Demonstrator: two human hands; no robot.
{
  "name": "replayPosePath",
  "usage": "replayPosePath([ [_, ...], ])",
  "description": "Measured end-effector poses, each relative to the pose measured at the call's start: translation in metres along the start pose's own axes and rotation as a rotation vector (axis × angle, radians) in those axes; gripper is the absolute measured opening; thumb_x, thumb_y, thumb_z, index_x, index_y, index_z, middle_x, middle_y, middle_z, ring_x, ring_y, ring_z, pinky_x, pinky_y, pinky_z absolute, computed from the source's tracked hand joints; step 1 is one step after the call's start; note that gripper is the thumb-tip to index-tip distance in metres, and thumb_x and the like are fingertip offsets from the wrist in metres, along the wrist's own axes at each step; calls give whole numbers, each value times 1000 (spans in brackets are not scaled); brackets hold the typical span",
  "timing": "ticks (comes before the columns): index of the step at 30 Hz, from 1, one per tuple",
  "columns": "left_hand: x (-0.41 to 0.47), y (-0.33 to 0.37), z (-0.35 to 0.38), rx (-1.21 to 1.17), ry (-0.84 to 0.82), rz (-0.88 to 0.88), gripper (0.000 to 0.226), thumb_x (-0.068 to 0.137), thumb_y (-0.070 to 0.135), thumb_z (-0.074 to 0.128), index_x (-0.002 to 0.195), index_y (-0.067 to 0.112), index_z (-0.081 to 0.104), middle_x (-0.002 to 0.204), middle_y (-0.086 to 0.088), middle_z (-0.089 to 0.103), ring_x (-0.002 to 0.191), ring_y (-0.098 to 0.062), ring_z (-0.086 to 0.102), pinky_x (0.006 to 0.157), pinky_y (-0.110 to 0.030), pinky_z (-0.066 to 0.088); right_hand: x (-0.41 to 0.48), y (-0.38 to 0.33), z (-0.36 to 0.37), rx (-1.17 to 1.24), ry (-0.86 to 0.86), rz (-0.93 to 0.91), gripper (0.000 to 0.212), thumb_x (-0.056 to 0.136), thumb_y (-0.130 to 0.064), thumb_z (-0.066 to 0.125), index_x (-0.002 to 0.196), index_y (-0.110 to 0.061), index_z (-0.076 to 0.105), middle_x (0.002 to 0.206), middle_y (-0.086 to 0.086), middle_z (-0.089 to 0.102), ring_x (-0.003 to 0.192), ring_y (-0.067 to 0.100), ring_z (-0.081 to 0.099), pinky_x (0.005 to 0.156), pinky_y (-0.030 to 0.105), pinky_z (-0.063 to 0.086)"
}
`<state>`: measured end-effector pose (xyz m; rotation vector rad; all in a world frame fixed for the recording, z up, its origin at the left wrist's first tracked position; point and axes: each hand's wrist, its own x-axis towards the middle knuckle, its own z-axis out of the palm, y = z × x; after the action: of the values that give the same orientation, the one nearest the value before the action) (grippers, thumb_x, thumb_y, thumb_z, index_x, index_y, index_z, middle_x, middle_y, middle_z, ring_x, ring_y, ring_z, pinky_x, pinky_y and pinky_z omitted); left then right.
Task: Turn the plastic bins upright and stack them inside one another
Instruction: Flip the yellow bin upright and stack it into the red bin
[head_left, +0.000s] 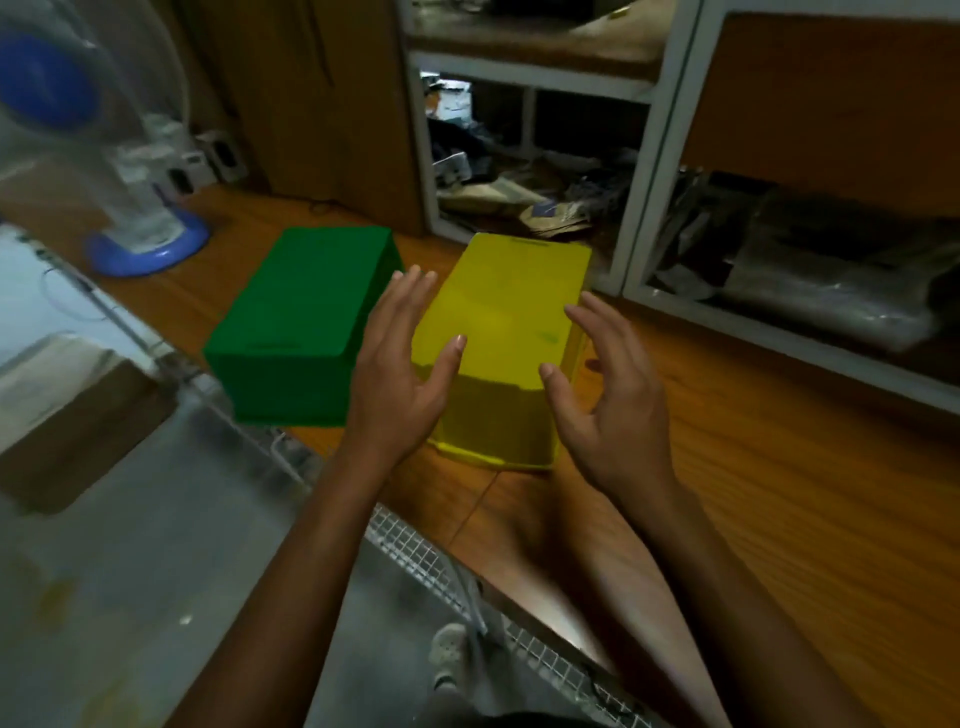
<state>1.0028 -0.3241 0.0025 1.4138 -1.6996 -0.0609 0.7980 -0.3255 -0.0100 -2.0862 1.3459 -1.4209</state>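
Yellow bin (506, 332): upside down on wooden bench (779, 493), base facing up, rim on the surface.
Green bin (306, 312): also upside down, just left of the yellow one, narrow gap between them.
Left hand (402, 374): grip wide, fingers spread, at the yellow bin's left side, holding nothing.
Right hand (608, 395): grip wide, fingers curled, at its right side, empty.
Fan (119, 171): white and blue, far left, behind the green bin.

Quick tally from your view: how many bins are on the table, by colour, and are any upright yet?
Green bin, upside down: 1
Yellow bin, upside down: 1
Upright bins: 0
Total bins: 2
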Motion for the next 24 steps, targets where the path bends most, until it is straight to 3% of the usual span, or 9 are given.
replayPosePath([
  [5, 72, -37, 13, -76, -74, 95, 57, 96, 29, 59, 147, 9, 44, 156, -9, 41, 148, -19, 30, 118, -20, 23, 49, -1, 24, -106, 117, 84, 55, 92, -39, 55, 139, -11, 54, 149, 10, 49, 130, 28, 53, 96, 54, 51],
  [7, 98, -48, 20, -101, -112, 88, 59, 96, 33, 58, 149, 12, 42, 157, -8, 39, 148, -17, 28, 118, -25, 24, 66, -3, 31, -171, 126, 131, 56, 93, -40, 56, 141, -13, 52, 152, 8, 46, 137, 24, 46, 104, 49, 48],
  [11, 138, -71, 40, -39, -251, 28, 61, 99, 37, 57, 152, 16, 36, 162, -8, 28, 152, -23, 20, 120, -37, 21, 97, 10, 45, -414, -122, 396, 73, 93, -51, 58, 155, -23, 29, 166, 7, 20, 151, 27, 22, 117, 41, 28],
  [14, 157, -98, 67, -9, -448, -118, 69, 98, 45, 55, 156, 20, 27, 165, -8, 19, 153, -27, 13, 122, -45, 20, 108, 38, 59, -426, -260, 636, 94, 88, -58, 62, 158, -22, 10, 167, 12, 9, 150, 37, 21, 117, 49, 29],
  [17, 168, -120, 88, -75, -612, -319, 75, 97, 49, 55, 157, 18, 21, 163, -9, 21, 150, -32, 20, 120, -49, 24, 114, 67, 68, -362, -296, 816, 108, 82, -63, 66, 159, -18, 4, 167, 17, 10, 151, 39, 20, 117, 51, 28],
  [19, 167, -130, 98, -192, -687, -485, 71, 97, 45, 58, 154, 17, 27, 160, -12, 30, 144, -34, 33, 117, -49, 31, 113, 78, 71, -220, -262, 925, 105, 82, -59, 70, 157, -12, 14, 163, 18, 25, 144, 35, 35, 112, 48, 37],
  [21, 163, -137, 106, -437, -725, -675, 58, 96, 36, 62, 146, 18, 37, 146, -14, 50, 127, -33, 54, 107, -48, 44, 105, 84, 75, 110, -214, 1051, 71, 90, -47, 67, 143, -7, 42, 146, 15, 53, 113, 22, 64, 88, 31, 54],
  [22, 160, -139, 108, -533, -737, -739, 56, 96, 31, 63, 145, 18, 39, 140, -14, 56, 119, -32, 59, 102, -47, 48, 100, 85, 77, 290, -245, 1083, 52, 95, -41, 62, 134, -8, 53, 133, 14, 63, 95, 15, 70, 75, 25, 57],
  [24, 157, -142, 116, -604, -735, -776, 55, 96, 26, 63, 145, 17, 40, 136, -13, 60, 114, -32, 62, 98, -46, 50, 92, 89, 78, 457, -250, 1110, 42, 100, -36, 53, 129, -8, 62, 116, 9, 73, 85, 14, 74, 66, 23, 58],
])
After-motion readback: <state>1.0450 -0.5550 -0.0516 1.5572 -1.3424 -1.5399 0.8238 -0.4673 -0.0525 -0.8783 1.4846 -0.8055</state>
